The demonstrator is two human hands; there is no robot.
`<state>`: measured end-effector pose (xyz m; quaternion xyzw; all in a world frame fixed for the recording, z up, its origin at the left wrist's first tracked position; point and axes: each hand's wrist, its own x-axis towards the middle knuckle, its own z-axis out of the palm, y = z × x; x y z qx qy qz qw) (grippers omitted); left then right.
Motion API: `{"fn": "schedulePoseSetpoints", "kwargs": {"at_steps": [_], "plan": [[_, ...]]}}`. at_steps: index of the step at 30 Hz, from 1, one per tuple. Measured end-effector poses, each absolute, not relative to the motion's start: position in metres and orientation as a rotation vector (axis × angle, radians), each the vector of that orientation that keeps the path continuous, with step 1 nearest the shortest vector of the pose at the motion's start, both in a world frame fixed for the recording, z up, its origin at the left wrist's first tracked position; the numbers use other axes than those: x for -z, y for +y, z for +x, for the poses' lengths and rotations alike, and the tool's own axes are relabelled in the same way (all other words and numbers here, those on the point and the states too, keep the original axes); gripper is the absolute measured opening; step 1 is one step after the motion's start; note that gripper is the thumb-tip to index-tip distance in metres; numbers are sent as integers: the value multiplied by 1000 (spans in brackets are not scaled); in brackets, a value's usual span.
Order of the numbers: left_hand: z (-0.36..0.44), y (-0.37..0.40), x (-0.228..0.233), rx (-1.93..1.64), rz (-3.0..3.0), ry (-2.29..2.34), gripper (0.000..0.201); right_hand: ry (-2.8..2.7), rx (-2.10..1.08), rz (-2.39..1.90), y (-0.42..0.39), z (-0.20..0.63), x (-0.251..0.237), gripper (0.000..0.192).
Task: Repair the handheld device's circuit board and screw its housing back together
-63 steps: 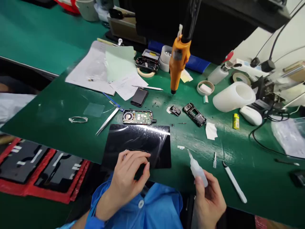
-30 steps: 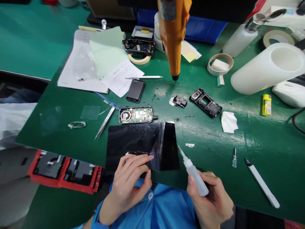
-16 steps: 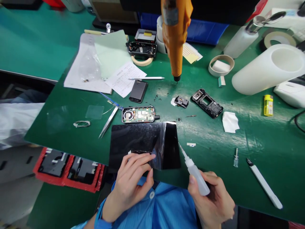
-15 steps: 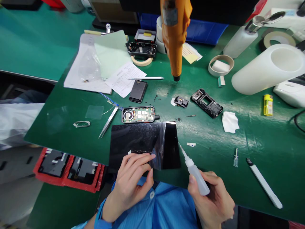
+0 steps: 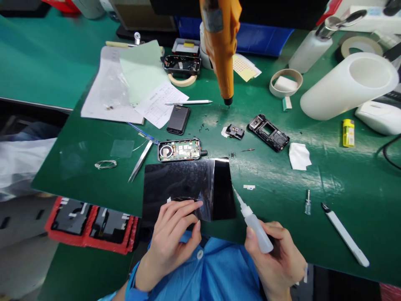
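Note:
My right hand point(image 5: 277, 253) grips a small translucent squeeze bottle point(image 5: 258, 234) between thumb and fingers. The bottle's thin needle tip points up and left, at the right edge of a glossy black screen panel point(image 5: 175, 179); whether it touches cannot be made out. Clear film partly covers the panel and wrinkles near its right side. My left hand point(image 5: 175, 238) lies with fingers stretched over the panel's lower edge, covering part of it. Just above the panel is an opened handheld device point(image 5: 180, 149) with its circuit board showing.
An orange electric screwdriver point(image 5: 221, 54) hangs over the bench. Tweezers point(image 5: 140, 162) lie left of the panel; a black device frame point(image 5: 268, 133), a small black module point(image 5: 234, 131), a white cloth point(image 5: 300, 156) and a white-handled knife point(image 5: 346, 236) lie to the right. Red-wrapped panels point(image 5: 90, 225) sit lower left.
The whole view has shifted slightly, so the bench things appear a little further left. Both hands, the bottle and the panel keep nearly the same arrangement.

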<state>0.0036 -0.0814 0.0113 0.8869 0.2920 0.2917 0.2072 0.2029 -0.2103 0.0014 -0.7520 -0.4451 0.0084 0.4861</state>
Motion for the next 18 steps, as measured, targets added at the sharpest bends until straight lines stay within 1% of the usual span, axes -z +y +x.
{"fn": "schedulePoseSetpoints", "kwargs": {"at_steps": [7,18], "plan": [[4,-84,-9,-811,2460,814,14,-1116,-23,-1832,-211,203,-3,14],[6,-86,-12,-890,2423,765,16,-1291,100,-1795,-202,199,-19,17]]}}
